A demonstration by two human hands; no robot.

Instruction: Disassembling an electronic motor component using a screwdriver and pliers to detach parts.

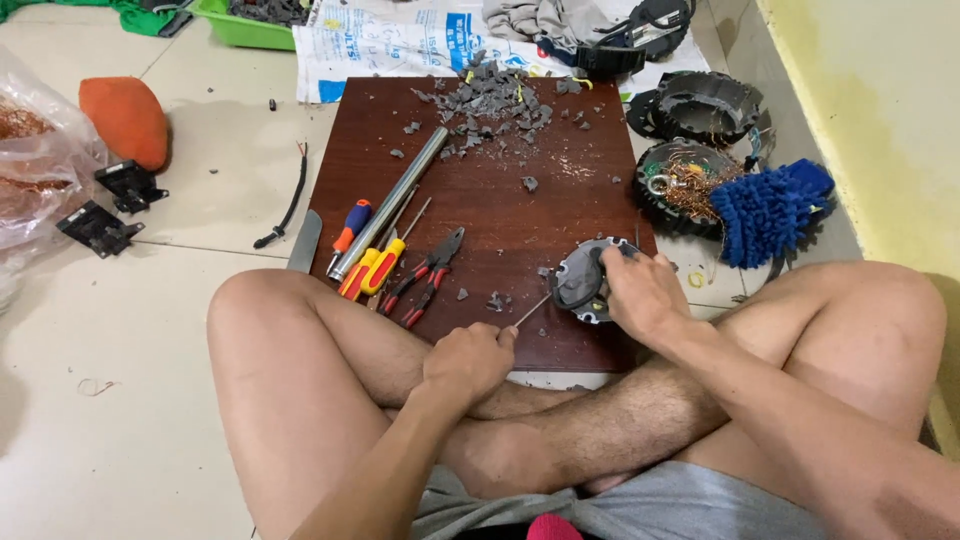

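On the near right corner of the brown wooden board (490, 200), which is lying on the tiled floor (130, 400), a round grey motor part (585, 280) is being pinned down by the right hand (640, 295). Its grip is closing over the part's right rim, fingers curling on top. The left hand (465, 360) is wrapping shut around the handle of a thin metal pick (530, 310), whose tip is reaching into the part's left edge.

Judging by its look, the part is stiff and fairly light (hard plastic, likely brittle, given the grey fragments (495, 100) scattered at the board's far end), so holding it by the rim seems the sound choice. It is sitting directly under the right hand and just beyond the left, joined to it only by the pick.

Left of the hands, pliers (425, 275), yellow and orange screwdrivers (365, 260) and a metal tube (390, 200) are lying together. A blue fuzzy mitt (770, 210) is resting off the board, to the right.
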